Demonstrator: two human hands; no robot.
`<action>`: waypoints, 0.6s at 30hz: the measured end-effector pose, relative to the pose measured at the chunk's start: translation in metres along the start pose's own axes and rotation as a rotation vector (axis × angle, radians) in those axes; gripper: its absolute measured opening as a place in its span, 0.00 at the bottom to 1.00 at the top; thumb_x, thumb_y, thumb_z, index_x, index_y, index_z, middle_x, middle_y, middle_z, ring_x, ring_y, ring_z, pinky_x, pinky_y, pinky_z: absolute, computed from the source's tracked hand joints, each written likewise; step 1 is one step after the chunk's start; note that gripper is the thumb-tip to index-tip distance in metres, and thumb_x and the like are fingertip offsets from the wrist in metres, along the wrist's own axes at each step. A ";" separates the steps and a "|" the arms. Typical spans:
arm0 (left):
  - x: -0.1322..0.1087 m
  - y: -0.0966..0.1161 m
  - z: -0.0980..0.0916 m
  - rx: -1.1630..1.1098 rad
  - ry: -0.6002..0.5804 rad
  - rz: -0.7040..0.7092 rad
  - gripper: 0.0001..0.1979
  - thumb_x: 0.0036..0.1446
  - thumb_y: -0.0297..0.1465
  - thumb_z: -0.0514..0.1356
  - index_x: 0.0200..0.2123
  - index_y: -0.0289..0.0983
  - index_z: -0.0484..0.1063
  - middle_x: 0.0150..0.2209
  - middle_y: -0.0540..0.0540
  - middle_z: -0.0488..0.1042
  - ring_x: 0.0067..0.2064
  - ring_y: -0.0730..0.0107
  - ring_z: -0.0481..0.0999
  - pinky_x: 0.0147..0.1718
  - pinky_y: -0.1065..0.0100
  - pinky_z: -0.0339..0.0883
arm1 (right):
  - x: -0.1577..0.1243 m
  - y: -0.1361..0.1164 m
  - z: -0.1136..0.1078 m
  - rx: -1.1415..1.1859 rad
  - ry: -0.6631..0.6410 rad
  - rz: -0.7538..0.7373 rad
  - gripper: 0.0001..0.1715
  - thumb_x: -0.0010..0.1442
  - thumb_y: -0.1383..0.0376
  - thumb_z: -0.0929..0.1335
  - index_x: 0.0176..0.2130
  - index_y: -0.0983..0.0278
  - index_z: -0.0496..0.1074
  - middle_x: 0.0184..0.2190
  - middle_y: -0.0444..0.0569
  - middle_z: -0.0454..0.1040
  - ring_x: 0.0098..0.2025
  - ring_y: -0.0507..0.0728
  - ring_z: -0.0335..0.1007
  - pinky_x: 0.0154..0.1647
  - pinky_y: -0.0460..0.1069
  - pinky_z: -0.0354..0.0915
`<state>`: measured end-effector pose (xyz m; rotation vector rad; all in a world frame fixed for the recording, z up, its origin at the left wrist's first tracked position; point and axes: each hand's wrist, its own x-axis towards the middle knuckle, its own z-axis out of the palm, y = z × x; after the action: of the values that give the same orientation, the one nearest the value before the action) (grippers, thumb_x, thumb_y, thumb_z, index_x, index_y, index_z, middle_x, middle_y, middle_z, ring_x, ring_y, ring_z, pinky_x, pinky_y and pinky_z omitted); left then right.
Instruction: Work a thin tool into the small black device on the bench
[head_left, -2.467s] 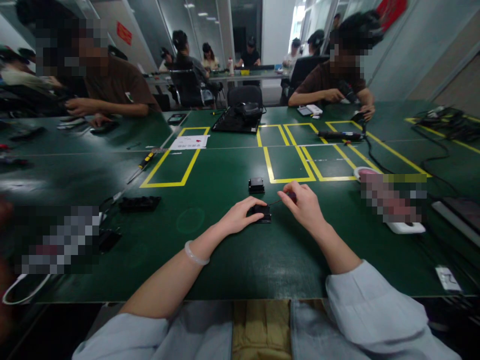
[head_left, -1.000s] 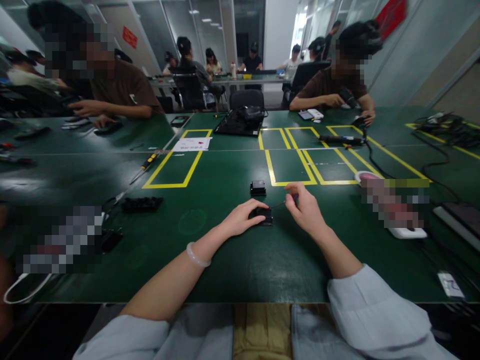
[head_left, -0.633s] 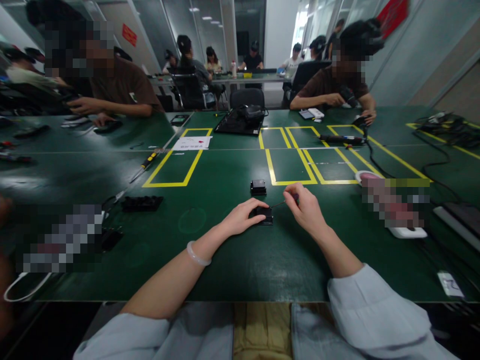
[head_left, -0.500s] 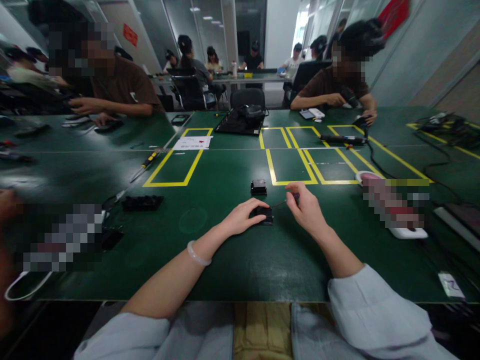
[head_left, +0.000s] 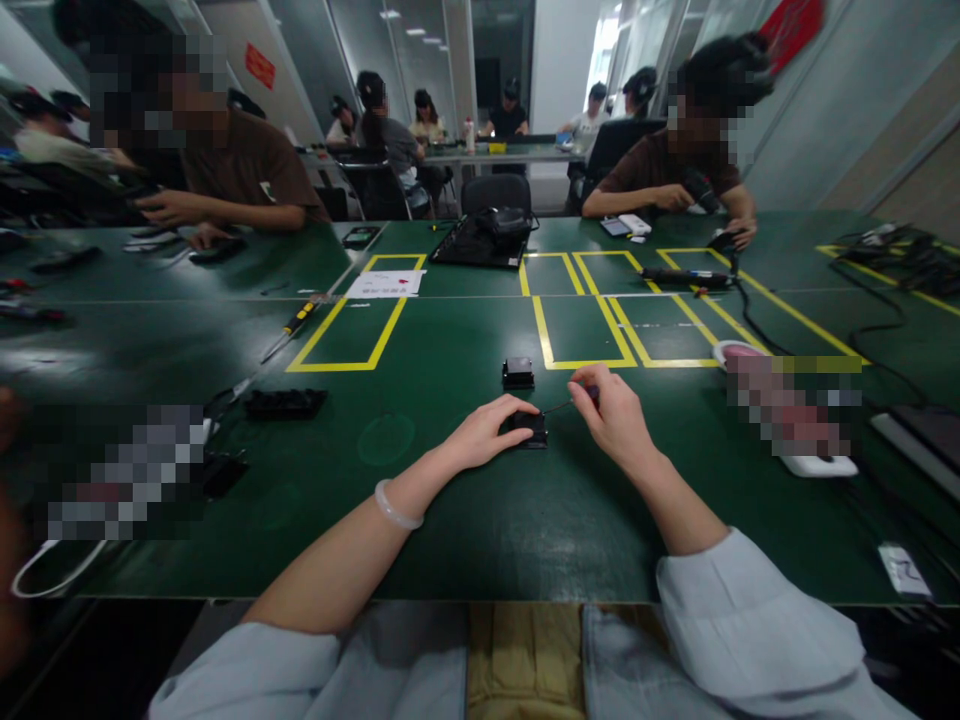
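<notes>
My left hand [head_left: 484, 432] lies curled over a small black block [head_left: 531, 429] on the green table [head_left: 465, 510], pinning it down. My right hand [head_left: 616, 420] is closed round a thin screwdriver [head_left: 574, 402] with a dark handle; its metal shaft slants down to the left onto the block. A second small black block [head_left: 518, 373] sits just beyond, apart from both hands.
A black tray [head_left: 286, 404] and a yellow-handled screwdriver [head_left: 291, 326] lie to the left. Yellow taped boxes [head_left: 581, 330] mark the table ahead. A white dish [head_left: 731, 350] and a white device [head_left: 817, 465] sit at right. Other people work across the table.
Both hands stay on the block and the screwdriver; the right hand's fingers shift only slightly. The view has drifted a little.
</notes>
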<state>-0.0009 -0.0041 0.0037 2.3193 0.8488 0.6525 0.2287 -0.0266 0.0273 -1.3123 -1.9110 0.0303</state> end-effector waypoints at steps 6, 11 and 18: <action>0.000 0.001 0.000 0.001 0.001 0.004 0.15 0.63 0.37 0.56 0.52 0.41 0.68 0.49 0.44 0.71 0.50 0.61 0.71 0.51 0.62 0.63 | 0.000 0.000 0.001 -0.028 0.018 -0.019 0.10 0.63 0.62 0.60 0.44 0.62 0.65 0.29 0.48 0.71 0.31 0.56 0.66 0.35 0.51 0.61; 0.000 -0.001 0.001 0.001 0.007 0.004 0.16 0.63 0.38 0.55 0.52 0.41 0.68 0.49 0.44 0.71 0.50 0.61 0.71 0.51 0.61 0.63 | 0.001 -0.002 -0.001 -0.010 0.002 -0.043 0.10 0.63 0.62 0.61 0.44 0.62 0.65 0.29 0.47 0.70 0.30 0.56 0.65 0.35 0.50 0.61; 0.000 -0.001 0.001 0.003 0.009 0.006 0.15 0.63 0.38 0.55 0.52 0.41 0.68 0.49 0.45 0.71 0.50 0.62 0.71 0.51 0.61 0.63 | -0.001 0.000 0.000 0.004 -0.011 -0.026 0.11 0.65 0.56 0.61 0.39 0.60 0.66 0.30 0.48 0.72 0.32 0.56 0.66 0.35 0.50 0.61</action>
<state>-0.0006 -0.0036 0.0024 2.3245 0.8472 0.6648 0.2292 -0.0271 0.0269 -1.2875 -1.9362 0.0283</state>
